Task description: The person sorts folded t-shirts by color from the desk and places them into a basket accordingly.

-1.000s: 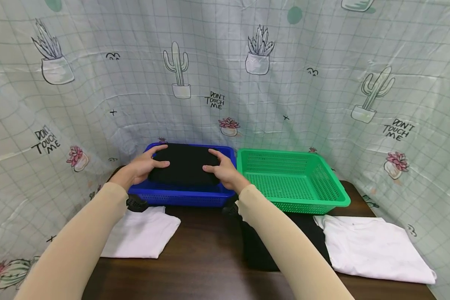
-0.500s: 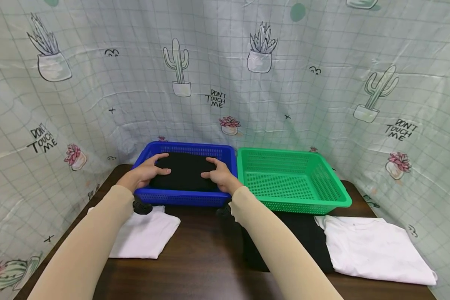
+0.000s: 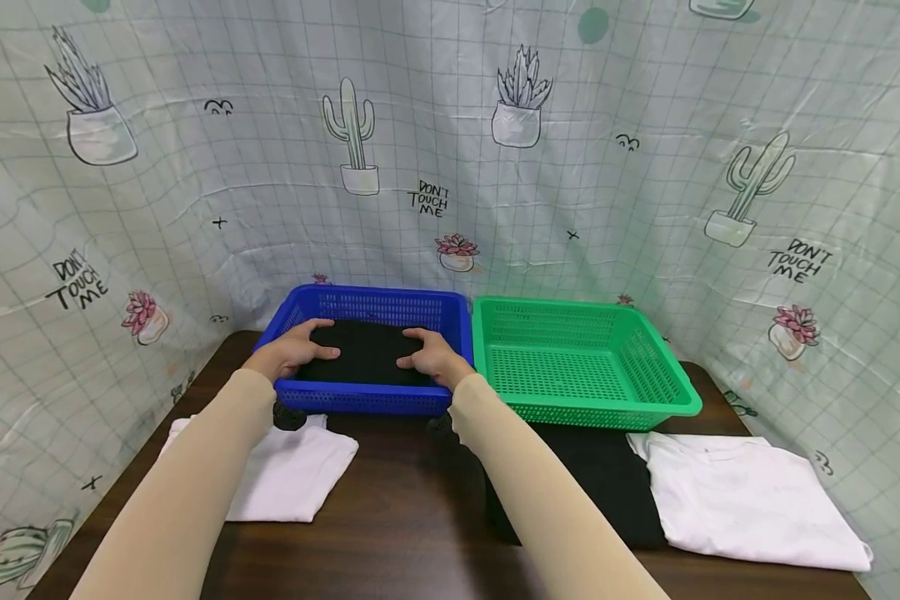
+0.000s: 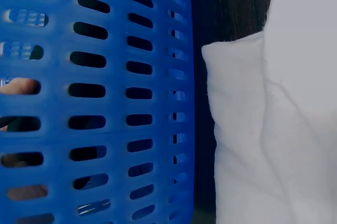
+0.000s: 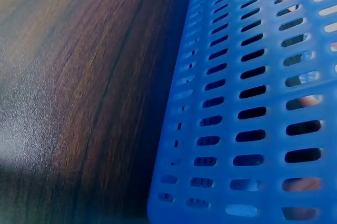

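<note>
A folded black garment [image 3: 367,354] lies low inside the blue basket [image 3: 390,398], close to its near wall. At the garment's left edge, my left hand [image 3: 294,350] grips it with the thumb on top. My right hand [image 3: 437,358] grips the opposite edge in the same way, the other fingers mostly hidden under the cloth. Both wrist views are filled largely by the slotted wall of the blue basket, with bits of the hands showing through the slots.
A green basket [image 3: 555,411] stands right beside the blue one. Folded white cloth [image 3: 292,475] lies front left on the dark wooden table [image 3: 390,517]. To the right are another black garment [image 3: 607,483] and a folded white T-shirt [image 3: 757,500]. A printed curtain [image 3: 450,125] hangs behind.
Both hands have lowered the black garment into the blue basket and drawn it toward the near wall. The far wall of the basket now shows behind it.
</note>
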Demonstrator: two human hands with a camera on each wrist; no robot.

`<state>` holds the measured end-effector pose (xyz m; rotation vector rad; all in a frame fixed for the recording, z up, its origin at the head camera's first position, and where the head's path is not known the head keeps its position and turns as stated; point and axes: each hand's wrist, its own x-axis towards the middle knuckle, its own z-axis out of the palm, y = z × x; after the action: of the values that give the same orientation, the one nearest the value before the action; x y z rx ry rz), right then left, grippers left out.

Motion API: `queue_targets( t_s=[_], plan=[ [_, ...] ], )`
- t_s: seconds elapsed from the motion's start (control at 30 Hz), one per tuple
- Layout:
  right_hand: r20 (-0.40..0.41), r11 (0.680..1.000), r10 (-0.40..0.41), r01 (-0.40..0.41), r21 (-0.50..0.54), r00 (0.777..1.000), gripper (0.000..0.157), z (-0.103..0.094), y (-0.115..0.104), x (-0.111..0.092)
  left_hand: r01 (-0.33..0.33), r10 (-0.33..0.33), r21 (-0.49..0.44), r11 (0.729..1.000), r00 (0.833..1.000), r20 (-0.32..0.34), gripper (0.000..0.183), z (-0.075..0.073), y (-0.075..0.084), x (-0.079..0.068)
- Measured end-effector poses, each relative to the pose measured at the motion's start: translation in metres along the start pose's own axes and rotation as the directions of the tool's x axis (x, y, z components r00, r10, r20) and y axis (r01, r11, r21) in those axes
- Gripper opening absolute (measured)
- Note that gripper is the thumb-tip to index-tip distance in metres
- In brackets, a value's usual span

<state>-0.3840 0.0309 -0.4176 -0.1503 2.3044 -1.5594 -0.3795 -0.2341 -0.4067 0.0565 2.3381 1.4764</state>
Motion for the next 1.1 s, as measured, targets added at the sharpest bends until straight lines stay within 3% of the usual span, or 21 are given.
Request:
queue_targets(
  t_s=[0.13, 0.23, 0.4, 0.63, 0.87, 1.1],
  plan=[
    [0.006, 1.0, 0.014, -0.014, -0.011, 1.0, 0.069, 0.001, -0.001, 0.0, -0.011, 0.012, 0.08, 0.997, 1.0, -0.009, 0.077, 0.001, 0.002, -0.001],
    [0.013, 0.999, 0.023, -0.023, -0.029, 1.0, 0.069, 0.001, -0.001, 0.0, -0.008, 0.008, 0.089, 0.996, 1.0, 0.001, 0.077, 0.002, 0.001, -0.001],
    [0.013, 0.987, 0.051, -0.048, -0.153, 0.999, 0.07, 0.0, -0.001, 0.003, -0.002, -0.003, 0.121, 0.993, 0.999, 0.04, 0.084, 0.0, -0.001, 0.001],
    [0.004, 0.89, 0.017, -0.014, -0.456, 1.0, 0.072, -0.003, 0.001, 0.008, -0.04, 0.025, 0.267, 0.963, 0.998, 0.057, 0.09, 0.0, -0.004, -0.002],
    [0.034, 0.884, 0.066, -0.042, -0.466, 0.997, 0.068, -0.003, 0.002, 0.01, -0.011, -0.006, 0.322, 0.947, 0.999, 0.05, 0.081, 0.003, 0.0, -0.004],
    [0.03, 0.843, 0.096, -0.065, -0.535, 0.995, 0.07, -0.001, 0.0, 0.012, -0.017, 0.001, 0.384, 0.923, 0.999, 0.043, 0.077, 0.003, -0.003, -0.001]
  ],
)
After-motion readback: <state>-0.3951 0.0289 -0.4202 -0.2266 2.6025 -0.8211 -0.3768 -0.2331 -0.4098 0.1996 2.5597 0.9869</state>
